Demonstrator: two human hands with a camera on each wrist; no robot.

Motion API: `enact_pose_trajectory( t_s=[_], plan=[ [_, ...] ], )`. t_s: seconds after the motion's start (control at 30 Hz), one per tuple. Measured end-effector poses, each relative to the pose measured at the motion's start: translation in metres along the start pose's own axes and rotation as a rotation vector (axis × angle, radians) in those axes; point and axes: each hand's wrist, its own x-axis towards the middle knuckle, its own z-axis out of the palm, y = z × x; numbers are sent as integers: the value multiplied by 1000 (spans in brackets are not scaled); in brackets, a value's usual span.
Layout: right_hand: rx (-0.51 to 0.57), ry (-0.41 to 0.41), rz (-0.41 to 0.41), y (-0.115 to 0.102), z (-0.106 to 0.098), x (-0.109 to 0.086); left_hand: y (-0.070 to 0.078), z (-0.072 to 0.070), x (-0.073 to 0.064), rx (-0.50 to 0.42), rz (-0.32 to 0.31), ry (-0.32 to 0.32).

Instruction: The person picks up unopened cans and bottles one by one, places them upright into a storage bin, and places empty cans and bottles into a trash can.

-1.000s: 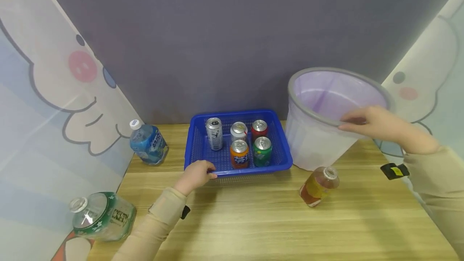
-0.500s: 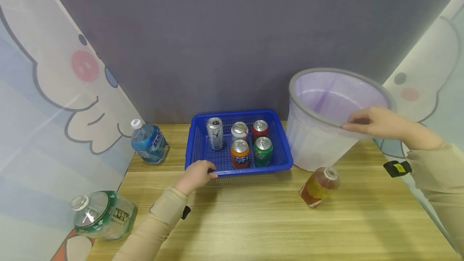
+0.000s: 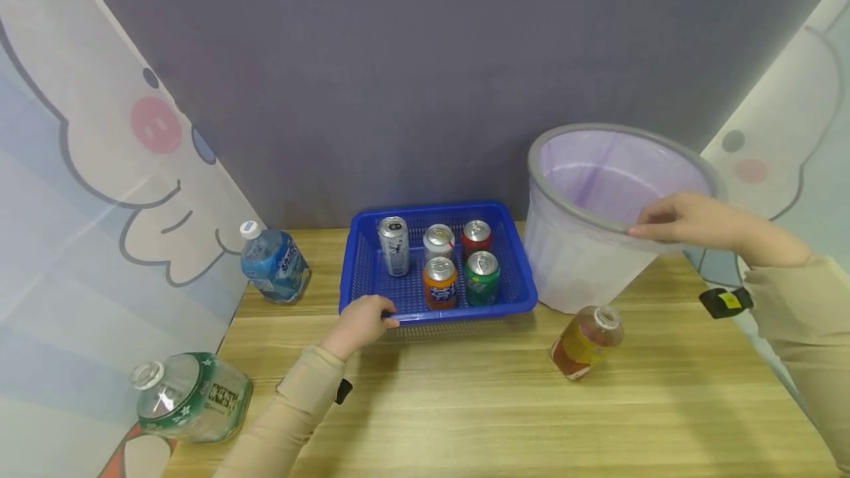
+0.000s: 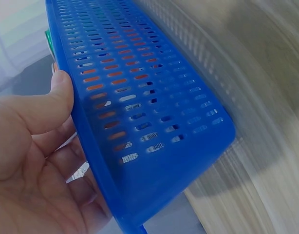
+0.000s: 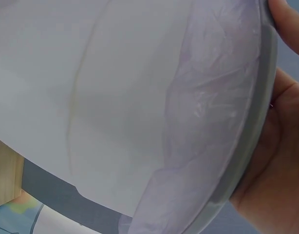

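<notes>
The left hand [image 3: 358,323] holds the near rim of the blue basket [image 3: 465,316], close to its left corner; in the left wrist view the thumb lies outside the wall and the other fingers are curled on the inner side. The right hand [image 3: 690,223] grips the grey rim of the white bin [image 3: 574,271], so these fingers are narrow around the rim. The basket is at the back part of the worktop [image 3: 465,419], just beside the bin. Inside it stand five cans: a slim silver can [image 3: 395,251] apart at the left, and a white can [image 3: 438,243], a red can [image 3: 475,242], an orange can [image 3: 440,290] and a green can [image 3: 482,286] grouped together. The amber bottle [image 3: 579,345] is in front of the bin. At the left are the blue bottle [image 3: 274,268] and, nearer, the green-labelled bottle [image 3: 195,400].
</notes>
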Motion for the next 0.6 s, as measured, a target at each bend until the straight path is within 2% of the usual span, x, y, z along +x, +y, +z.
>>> enact_pose_trajectory(
  t_s=[0.2,0.43,0.6],
  plan=[
    [2,-10,12,0,-1,-1,4,2,-2,26,-9,9],
    [3,-14,23,0,-1,-1,8,2,-3,57,-2,65],
    [-7,-11,20,0,-2,-1,13,-1,-3,70,44,77]
  ],
)
